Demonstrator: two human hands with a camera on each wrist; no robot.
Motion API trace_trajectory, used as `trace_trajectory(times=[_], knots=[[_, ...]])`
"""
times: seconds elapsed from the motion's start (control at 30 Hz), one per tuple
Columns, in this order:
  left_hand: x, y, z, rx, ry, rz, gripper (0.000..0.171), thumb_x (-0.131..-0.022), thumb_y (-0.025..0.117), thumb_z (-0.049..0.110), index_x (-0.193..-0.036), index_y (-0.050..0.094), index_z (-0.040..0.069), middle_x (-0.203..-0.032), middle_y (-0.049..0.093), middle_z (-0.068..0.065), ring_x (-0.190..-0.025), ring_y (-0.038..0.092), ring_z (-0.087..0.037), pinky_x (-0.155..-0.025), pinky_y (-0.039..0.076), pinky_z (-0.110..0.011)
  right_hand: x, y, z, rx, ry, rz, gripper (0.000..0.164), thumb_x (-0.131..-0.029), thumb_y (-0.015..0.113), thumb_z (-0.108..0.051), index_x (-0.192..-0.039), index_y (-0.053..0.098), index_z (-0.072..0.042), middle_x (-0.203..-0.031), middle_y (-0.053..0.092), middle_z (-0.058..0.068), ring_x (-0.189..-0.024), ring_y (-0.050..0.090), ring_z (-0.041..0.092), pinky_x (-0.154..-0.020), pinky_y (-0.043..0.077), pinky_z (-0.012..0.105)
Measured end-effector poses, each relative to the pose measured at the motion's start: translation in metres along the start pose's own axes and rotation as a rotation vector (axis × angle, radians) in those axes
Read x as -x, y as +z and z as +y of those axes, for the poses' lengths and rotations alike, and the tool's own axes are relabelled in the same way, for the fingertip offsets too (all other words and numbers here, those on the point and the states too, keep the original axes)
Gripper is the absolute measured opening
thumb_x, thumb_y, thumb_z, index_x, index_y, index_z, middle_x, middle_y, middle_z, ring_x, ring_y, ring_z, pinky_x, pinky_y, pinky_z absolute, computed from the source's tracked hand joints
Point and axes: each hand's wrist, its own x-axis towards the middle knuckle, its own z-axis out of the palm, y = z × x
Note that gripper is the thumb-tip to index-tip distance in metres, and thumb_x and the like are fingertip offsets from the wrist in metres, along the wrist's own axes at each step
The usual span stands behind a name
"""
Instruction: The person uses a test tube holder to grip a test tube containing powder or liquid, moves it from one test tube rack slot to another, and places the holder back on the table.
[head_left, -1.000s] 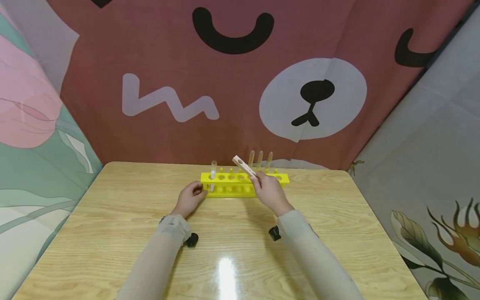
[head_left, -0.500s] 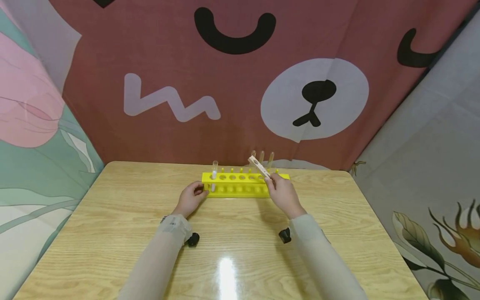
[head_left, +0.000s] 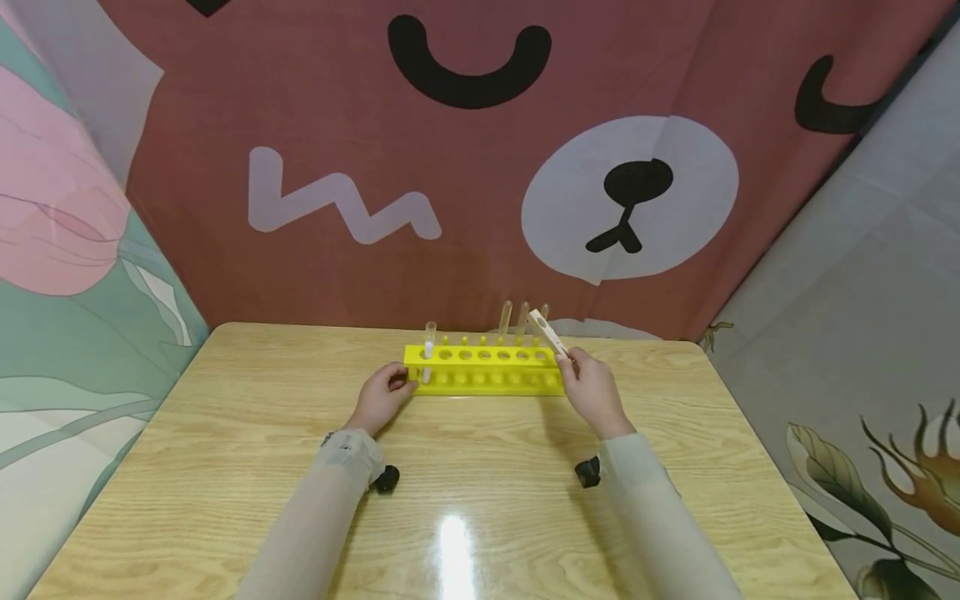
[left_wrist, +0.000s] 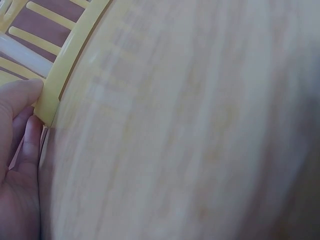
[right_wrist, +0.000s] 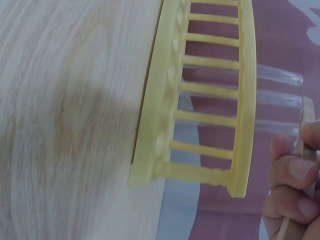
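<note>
A yellow test tube rack (head_left: 480, 388) stands on the table. My left hand (head_left: 378, 398) holds its left end; in the left wrist view the thumb (left_wrist: 25, 92) lies on the base (left_wrist: 55, 90) with a finger beneath. One test tube (head_left: 430, 333) with white contents stands upright in the leftmost hole. My right hand (head_left: 592, 390) grips a wooden test tube holder (head_left: 547, 332) above the rack's right end, tilted up to the left. Behind its tip, upside-down clear test tubes (head_left: 506, 317) sit on the rear pegs. Whether the holder touches a tube, I cannot tell.
The wood-grain table (head_left: 465, 467) spreads in front of the rack. A printed cloth (head_left: 330, 275) hangs right behind the table's back edge, with more cloth (head_left: 847, 275) on both sides. Black wrist cameras (head_left: 588, 472) hang under the sleeves.
My right hand has moved to the right along the rack, carrying the test tube holder from its middle to its right end. The left hand and the rack stay where they were.
</note>
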Motion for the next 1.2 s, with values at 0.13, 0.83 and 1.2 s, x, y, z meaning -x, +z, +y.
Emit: trace_trajectory(times=[0.13, 0.83, 1.2], knots=[[0.0, 0.0, 0.0, -0.001, 0.008, 0.0, 0.03, -0.098, 0.069, 0.011, -0.124, 0.064, 0.0, -0.131, 0.061, -0.02, -0.121, 0.059, -0.034, -0.103, 0.05, -0.047, 0.001, -0.005, 0.007, -0.017, 0.026, 0.007, 0.025, -0.108, 0.051, -0.022, -0.098, 0.062, -0.002, -0.06, 0.049, 0.005, -0.045, 0.038, 0.016, -0.04, 0.03, 0.027], [-0.001, 0.0, -0.002, -0.016, 0.019, -0.002, 0.024, -0.097, 0.069, 0.011, -0.118, 0.065, 0.001, -0.128, 0.062, -0.019, -0.12, 0.059, -0.033, -0.103, 0.05, -0.047, 0.012, -0.021, 0.047, 0.0, 0.127, 0.085, 0.027, -0.107, 0.051, -0.018, -0.114, 0.061, 0.006, -0.063, 0.059, 0.008, -0.045, 0.044, 0.016, -0.04, 0.034, 0.028], [-0.001, 0.0, -0.003, -0.009, 0.029, -0.005, 0.027, -0.097, 0.069, 0.012, -0.121, 0.065, -0.001, -0.126, 0.063, -0.019, -0.119, 0.06, -0.033, -0.103, 0.05, -0.046, 0.02, -0.021, 0.056, 0.016, 0.202, 0.036, 0.036, -0.108, 0.046, -0.023, -0.132, 0.047, 0.003, -0.066, 0.06, 0.009, -0.045, 0.044, 0.017, -0.04, 0.035, 0.03]])
